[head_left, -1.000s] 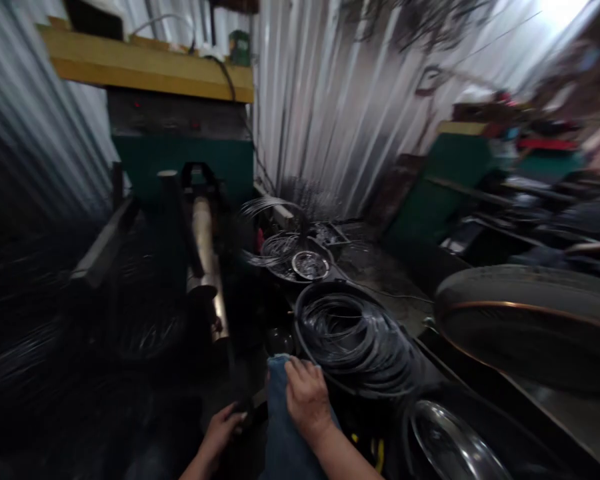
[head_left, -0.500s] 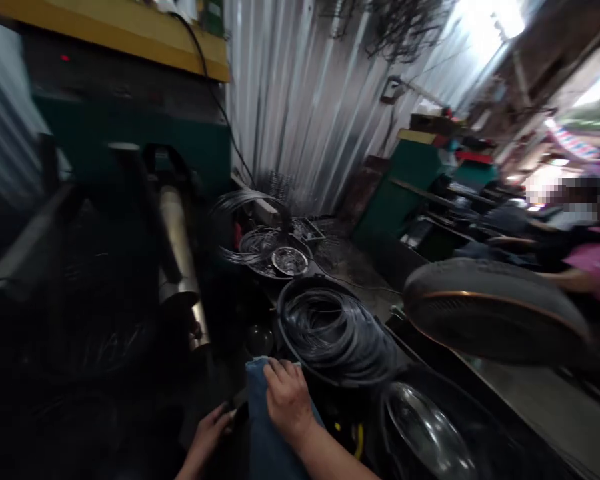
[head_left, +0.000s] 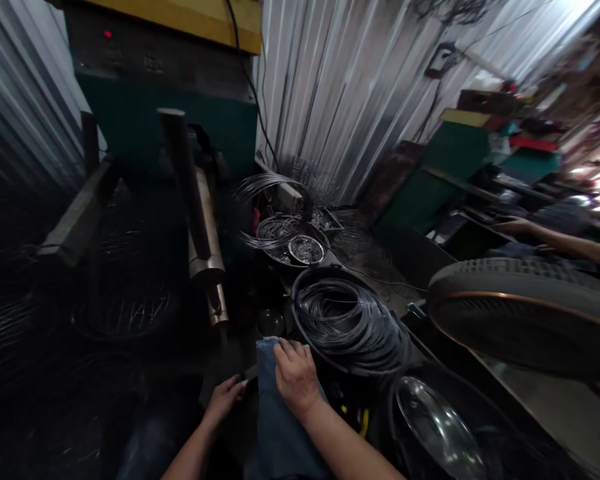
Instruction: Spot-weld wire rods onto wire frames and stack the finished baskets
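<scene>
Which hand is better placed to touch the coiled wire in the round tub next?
Probably the right hand: resting on the blue cloth, it looks nearer the coiled wire. The left hand is farther away.

Plain blue cloth (head_left: 269,413), silvery bowl (head_left: 437,427).

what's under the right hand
A blue cloth shows beneath the right hand, along both sides of it. The patch directly under the palm is covered, and the cloth hides whatever lies below it.

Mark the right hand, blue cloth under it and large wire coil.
Right hand (head_left: 297,378): head view, back of the hand.
Blue cloth (head_left: 279,423): head view, its middle.
Large wire coil (head_left: 361,333): head view, its stacked loops.
</scene>
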{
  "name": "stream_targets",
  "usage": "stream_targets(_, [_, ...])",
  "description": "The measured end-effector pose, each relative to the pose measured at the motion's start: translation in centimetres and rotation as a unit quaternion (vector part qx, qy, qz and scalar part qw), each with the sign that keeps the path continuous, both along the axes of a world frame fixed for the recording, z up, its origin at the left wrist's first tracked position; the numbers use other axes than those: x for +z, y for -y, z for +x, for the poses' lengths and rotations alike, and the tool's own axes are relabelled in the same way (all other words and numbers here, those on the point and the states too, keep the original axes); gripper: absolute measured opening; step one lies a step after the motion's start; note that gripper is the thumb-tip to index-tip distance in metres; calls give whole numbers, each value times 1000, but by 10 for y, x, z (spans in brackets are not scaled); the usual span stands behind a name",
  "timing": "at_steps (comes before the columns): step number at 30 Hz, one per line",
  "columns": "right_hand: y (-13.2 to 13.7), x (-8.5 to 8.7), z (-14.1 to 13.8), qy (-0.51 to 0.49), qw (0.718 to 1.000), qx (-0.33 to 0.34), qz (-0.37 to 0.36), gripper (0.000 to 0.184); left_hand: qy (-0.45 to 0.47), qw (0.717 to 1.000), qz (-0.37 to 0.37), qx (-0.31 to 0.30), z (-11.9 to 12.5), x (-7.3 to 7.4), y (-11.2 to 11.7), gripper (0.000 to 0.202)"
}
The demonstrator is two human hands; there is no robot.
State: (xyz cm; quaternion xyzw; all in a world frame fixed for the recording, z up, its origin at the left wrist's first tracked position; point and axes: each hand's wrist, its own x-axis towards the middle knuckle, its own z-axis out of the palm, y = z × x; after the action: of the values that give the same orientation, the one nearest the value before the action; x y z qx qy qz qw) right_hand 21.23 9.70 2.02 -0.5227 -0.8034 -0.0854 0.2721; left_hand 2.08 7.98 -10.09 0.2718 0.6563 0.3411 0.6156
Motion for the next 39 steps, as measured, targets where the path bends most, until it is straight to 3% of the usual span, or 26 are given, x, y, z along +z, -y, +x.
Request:
stream_targets(5, [-1,3,0,25,1000,-13,5,15,6,996,-3,88,-6,15,0,52])
stream_targets(14, [1,12,1,100,993,-29,-63,12,33,992,-54,112,-10,40,6,17])
stream_targets(23, [2,15,2,106,991,-39,-71,13,46,994,-47,88,-5,44,2,23])
stream_targets(31, [3,17,4,104,991,-42,-71,13,38,993,-56,100,-2,63,7,27])
stream_targets(39, [4,17,8,106,992,-31,-66,14,30,993,-54,100,-3,57,6,22])
